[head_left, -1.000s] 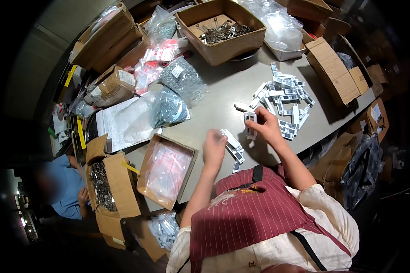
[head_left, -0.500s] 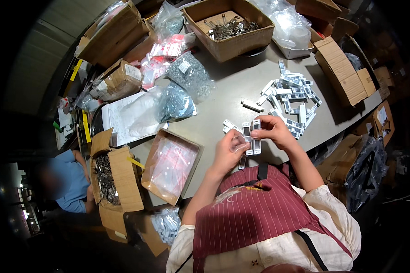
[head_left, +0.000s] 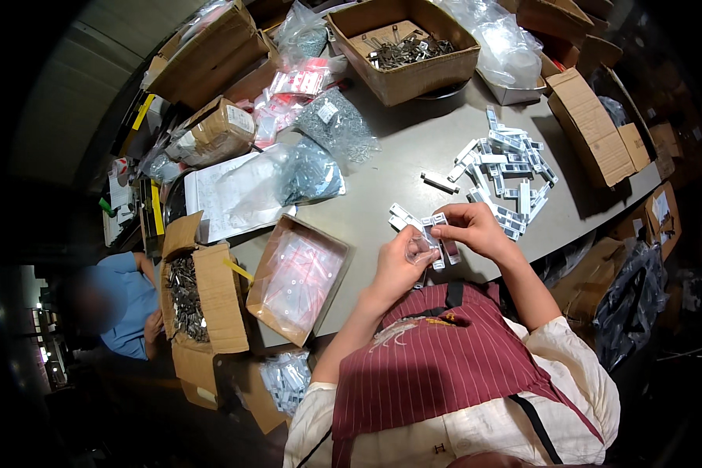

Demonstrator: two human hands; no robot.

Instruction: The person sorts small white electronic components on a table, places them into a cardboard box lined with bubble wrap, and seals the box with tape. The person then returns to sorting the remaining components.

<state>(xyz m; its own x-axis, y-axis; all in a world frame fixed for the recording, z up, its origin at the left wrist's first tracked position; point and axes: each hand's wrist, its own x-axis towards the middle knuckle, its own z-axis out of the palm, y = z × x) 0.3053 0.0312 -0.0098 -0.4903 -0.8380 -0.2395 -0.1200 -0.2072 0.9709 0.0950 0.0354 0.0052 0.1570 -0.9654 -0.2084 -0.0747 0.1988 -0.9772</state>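
Observation:
My left hand (head_left: 398,269) is closed at the table's near edge, pinching clear plastic that looks like a small bag (head_left: 418,248) and the edge of a narrow part. My right hand (head_left: 480,230) grips the same small group of narrow white-and-grey slotted plastic parts (head_left: 438,264) from the other side, thumb and fingers together. The fingers partly hide these parts. Another white slotted part (head_left: 403,217) lies just beyond my left fingers. Farther right is a loose pile of similar slotted parts (head_left: 515,164). A slim dark metal strip (head_left: 440,183) rests on the table left of the pile.
A shallow carton of clear bags (head_left: 300,281) stands left of my hands, beside an open box of metal pieces (head_left: 186,300). Another carton of metal parts (head_left: 409,62) is at the back. Bags of screws (head_left: 335,125) lie back left. A person in blue (head_left: 125,304) is at far left.
The held parts have tilted, and my fingers have closed further over them. The whole view has shifted slightly. The pile and the dark strip stay in place on the table.

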